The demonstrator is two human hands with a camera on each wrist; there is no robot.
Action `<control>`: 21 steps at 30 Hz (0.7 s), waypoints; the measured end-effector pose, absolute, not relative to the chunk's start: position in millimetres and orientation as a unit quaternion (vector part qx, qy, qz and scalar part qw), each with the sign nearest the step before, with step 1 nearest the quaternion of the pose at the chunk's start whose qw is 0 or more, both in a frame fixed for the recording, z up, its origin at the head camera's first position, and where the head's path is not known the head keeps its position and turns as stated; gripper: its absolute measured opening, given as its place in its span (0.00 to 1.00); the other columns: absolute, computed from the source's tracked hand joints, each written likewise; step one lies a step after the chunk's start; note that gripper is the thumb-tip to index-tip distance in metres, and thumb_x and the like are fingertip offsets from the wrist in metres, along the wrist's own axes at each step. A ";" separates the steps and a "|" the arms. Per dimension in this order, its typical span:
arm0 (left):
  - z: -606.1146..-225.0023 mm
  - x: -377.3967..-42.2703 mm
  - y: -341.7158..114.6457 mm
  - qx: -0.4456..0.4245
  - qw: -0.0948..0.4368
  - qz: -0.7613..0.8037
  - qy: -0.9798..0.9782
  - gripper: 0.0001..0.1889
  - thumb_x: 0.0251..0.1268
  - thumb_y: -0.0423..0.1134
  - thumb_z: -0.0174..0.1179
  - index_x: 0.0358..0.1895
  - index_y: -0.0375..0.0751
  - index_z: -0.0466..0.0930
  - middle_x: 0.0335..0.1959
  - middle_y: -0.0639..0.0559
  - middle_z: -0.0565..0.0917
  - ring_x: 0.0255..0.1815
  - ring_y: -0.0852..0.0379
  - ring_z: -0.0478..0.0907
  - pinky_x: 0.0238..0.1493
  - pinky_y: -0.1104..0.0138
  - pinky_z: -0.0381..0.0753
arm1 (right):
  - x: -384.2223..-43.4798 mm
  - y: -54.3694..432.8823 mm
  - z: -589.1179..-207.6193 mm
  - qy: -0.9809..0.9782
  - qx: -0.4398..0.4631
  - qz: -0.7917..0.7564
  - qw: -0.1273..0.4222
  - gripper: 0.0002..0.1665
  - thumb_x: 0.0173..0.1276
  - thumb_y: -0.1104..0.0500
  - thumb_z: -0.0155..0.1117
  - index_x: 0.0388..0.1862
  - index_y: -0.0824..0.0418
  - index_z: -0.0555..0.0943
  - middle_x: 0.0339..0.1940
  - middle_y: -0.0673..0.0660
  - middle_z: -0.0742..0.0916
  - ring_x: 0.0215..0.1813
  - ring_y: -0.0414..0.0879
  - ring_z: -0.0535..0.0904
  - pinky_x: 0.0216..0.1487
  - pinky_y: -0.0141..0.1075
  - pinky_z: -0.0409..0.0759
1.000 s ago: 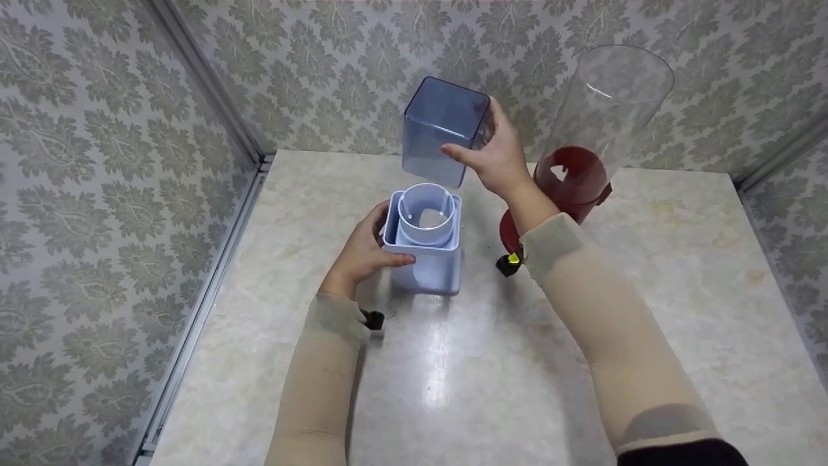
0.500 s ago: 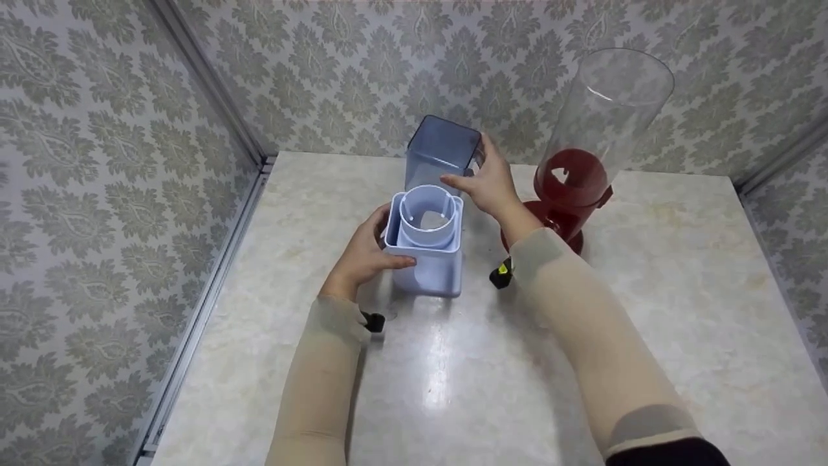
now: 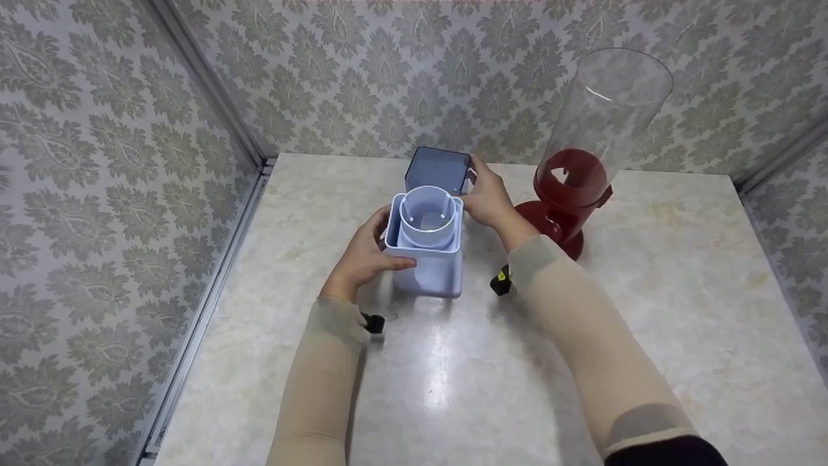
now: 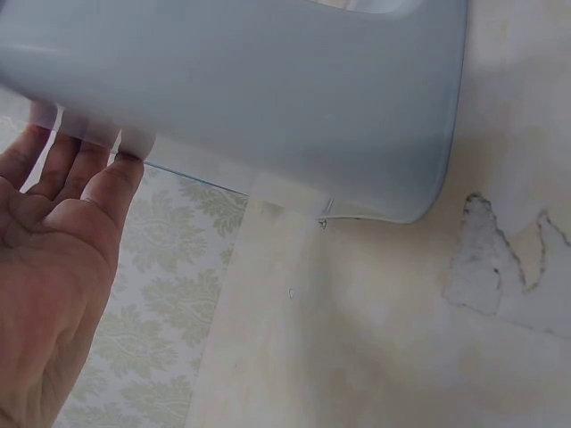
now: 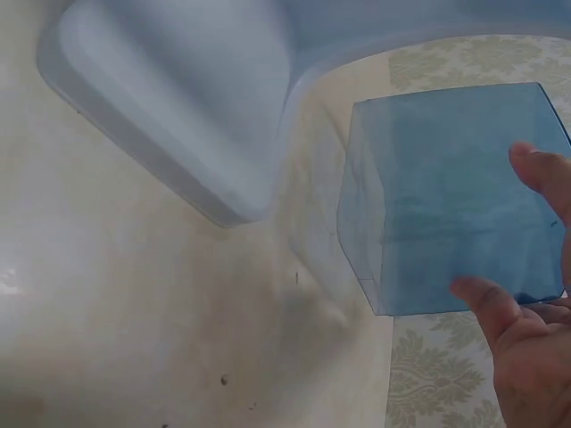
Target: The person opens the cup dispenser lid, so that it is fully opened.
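Note:
A light blue plastic dispenser base, with a square rim and a round ring inside its top, stands on the table. My left hand holds its upper part from the left, thumb on the front and fingers on the side; some of those fingers show in the left wrist view. Behind the base is a translucent blue square container, its lower part hidden in the head view. My right hand grips it from the right, thumb and fingers on its walls. Whether it touches the table, I cannot tell.
To the right stands a red dispenser with a tall clear cylinder on top, close to my right forearm. The marbled table meets patterned walls at the back and sides.
My right hand has lowered the translucent blue container behind the light blue base, closer to the table. My left hand has stayed in place on the base.

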State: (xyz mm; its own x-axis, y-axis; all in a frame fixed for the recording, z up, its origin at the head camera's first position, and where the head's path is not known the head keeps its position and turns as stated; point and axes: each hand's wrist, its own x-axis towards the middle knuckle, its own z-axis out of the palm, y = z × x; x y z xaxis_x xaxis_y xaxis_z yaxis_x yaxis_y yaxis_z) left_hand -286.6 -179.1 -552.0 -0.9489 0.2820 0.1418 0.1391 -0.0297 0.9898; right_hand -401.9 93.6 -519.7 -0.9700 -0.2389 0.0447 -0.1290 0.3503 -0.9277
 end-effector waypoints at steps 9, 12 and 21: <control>-551.4 -285.4 -179.4 0.150 0.051 0.697 0.699 0.62 0.43 0.20 0.86 0.87 0.36 0.64 0.83 0.38 0.75 0.86 0.43 0.71 0.89 0.54 0.73 | -399.7 92.2 -522.8 0.819 -0.110 -0.561 0.047 0.65 0.64 0.65 0.85 0.94 0.63 0.58 0.94 0.64 0.67 0.94 0.60 0.64 0.93 0.38 0.66; -551.6 -285.5 -179.3 0.150 0.052 0.699 0.697 0.61 0.44 0.19 0.86 0.87 0.36 0.64 0.83 0.38 0.75 0.85 0.43 0.71 0.88 0.55 0.75 | -399.6 92.5 -522.6 0.812 -0.097 -0.574 0.048 0.65 0.65 0.65 0.86 0.94 0.63 0.58 0.95 0.64 0.65 0.93 0.60 0.64 0.91 0.39 0.69; -553.9 -284.4 -179.7 0.146 0.053 0.707 0.690 0.62 0.41 0.18 0.85 0.87 0.35 0.64 0.82 0.37 0.75 0.84 0.45 0.72 0.88 0.53 0.75 | -401.0 91.4 -526.5 0.795 -0.059 -0.603 0.023 0.56 0.66 0.73 0.83 0.90 0.66 0.66 0.91 0.66 0.71 0.88 0.62 0.73 0.85 0.46 0.79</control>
State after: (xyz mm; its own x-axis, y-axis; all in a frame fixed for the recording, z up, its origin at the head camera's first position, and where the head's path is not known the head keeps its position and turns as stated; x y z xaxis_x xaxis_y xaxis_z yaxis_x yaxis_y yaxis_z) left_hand -284.4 -179.7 -553.9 -0.9518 0.2760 0.1335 0.1271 -0.0411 0.9910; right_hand -401.0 91.4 -526.5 -0.9920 -0.1214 0.0342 -0.0655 0.2648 -0.9621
